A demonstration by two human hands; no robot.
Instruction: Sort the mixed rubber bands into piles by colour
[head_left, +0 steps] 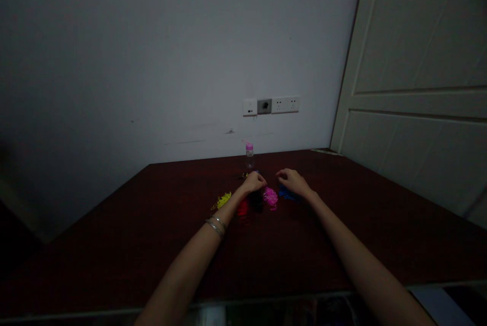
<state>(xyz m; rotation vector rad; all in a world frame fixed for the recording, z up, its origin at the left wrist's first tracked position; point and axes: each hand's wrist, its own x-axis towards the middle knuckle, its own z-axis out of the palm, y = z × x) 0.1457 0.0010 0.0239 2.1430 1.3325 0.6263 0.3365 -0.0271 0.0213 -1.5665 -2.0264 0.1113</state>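
Observation:
My left hand [254, 182] is closed in a pinch above a black pile [256, 201] of small pieces, beside a pink pile [270, 197] of thin, loop-like strands. My right hand [292, 182] has its fingers curled together over a blue pile [287, 193]. Whatever either hand pinches is too small to make out. A yellow pile [223, 200] and a red pile [242, 209] lie left of the black one, near my left forearm. Behind my left hand are some small dark and yellow items [244, 175], partly hidden.
A small clear bottle [249, 157] with a pink cap stands near the back of the dark red table [152, 245]. Sockets [285, 104] are set in the wall behind. A pale panelled door [418, 112] borders the right side. Several items lie below the front edge.

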